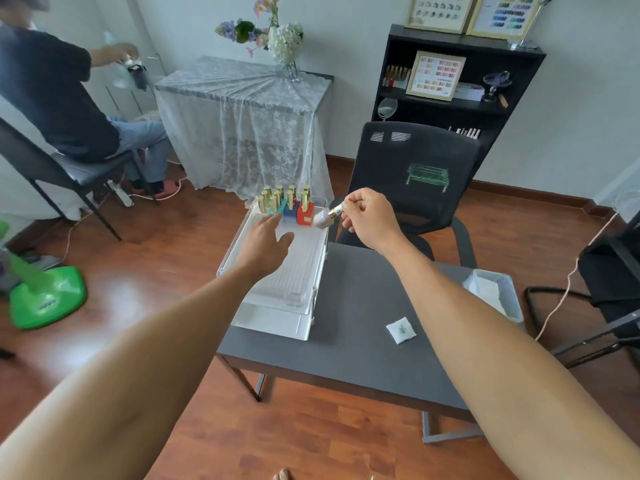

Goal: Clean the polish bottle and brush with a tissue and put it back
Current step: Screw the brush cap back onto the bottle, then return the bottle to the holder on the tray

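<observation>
My right hand [369, 216] pinches the lilac polish bottle [325, 218] by its gold cap, long axis tilted down-left toward the tray [304, 268] corner beside the red bottle [305, 212] (left hand [266, 247] hovers, fingers spread).

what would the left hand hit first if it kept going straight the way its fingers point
Probably the teal polish bottle at the near edge of the bottle cluster in the clear tray; the left hand points right at it, though depth is hard to judge.

Soft, even daylight (edges bowed by the wide lens), slight blur.
</observation>
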`<state>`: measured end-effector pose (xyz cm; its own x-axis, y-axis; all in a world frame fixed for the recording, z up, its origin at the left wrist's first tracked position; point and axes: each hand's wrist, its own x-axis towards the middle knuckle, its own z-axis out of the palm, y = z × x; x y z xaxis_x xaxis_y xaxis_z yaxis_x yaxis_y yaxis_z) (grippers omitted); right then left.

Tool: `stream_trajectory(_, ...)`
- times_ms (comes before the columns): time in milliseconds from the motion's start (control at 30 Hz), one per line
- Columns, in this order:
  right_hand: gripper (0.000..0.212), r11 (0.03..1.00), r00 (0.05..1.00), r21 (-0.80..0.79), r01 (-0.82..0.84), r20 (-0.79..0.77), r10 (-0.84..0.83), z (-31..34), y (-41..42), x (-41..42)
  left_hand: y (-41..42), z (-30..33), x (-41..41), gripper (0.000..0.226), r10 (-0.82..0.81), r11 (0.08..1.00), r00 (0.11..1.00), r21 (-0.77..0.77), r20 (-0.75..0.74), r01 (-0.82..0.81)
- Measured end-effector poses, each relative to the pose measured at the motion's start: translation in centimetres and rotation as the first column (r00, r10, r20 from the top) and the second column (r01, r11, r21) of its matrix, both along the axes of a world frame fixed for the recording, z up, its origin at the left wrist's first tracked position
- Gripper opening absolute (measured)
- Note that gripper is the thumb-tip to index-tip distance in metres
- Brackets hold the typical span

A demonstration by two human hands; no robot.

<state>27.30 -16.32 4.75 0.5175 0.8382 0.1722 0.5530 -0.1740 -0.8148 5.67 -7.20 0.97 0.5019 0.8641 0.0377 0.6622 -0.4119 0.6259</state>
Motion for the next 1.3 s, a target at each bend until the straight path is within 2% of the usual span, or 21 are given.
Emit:
stream_trajectory(167,0.01,1.0,1.0,-0.019,0.0,-0.012,0.0,-1.5,3.5,-2.6,2.8,-1.2,-3.8,0.061,0.045,0.999,0.999,0.023,-0.027,-0.044)
stream_trajectory(333,0.021,0.999,1.0,-0.036,0.023,0.022,-0.022,-2.9,6.3,-4.4,4.8,-2.5,-5.7,0.056,0.032,0.999,0.999,-0.018,-0.017,-0.032)
stream_trajectory(400,0.019,0.998,0.999,-0.063,0.023,0.048,-0.02,-3.4,7.3,-4.9,5.2,-2.9,-5.9,0.054,0.045,0.997,0.999,-0.055,0.002,-0.045)
stream_trajectory(467,0.012,0.995,0.996,-0.098,0.019,0.085,-0.011,-3.7,8.2,-5.4,5.3,-3.3,-5.9,0.055,0.064,0.993,0.998,-0.101,0.029,-0.061)
stream_trajectory(600,0.013,0.989,0.984,-0.146,0.013,0.176,0.013,-3.9,9.8,-6.0,5.5,-4.0,-5.9,0.058,0.094,0.979,0.994,-0.185,0.048,-0.083)
stream_trajectory(900,0.018,0.97,0.917,-0.244,0.001,0.388,0.096,-3.2,12.4,-7.1,5.4,-4.4,-5.8,0.058,0.109,0.974,0.992,-0.209,0.065,-0.093)
stream_trajectory(1300,0.02,0.975,0.909,-0.221,0.03,0.412,0.065,-2.7,12.4,-7.7,5.1,-4.0,-5.9,0.056,0.113,0.971,0.989,-0.223,0.093,-0.09)
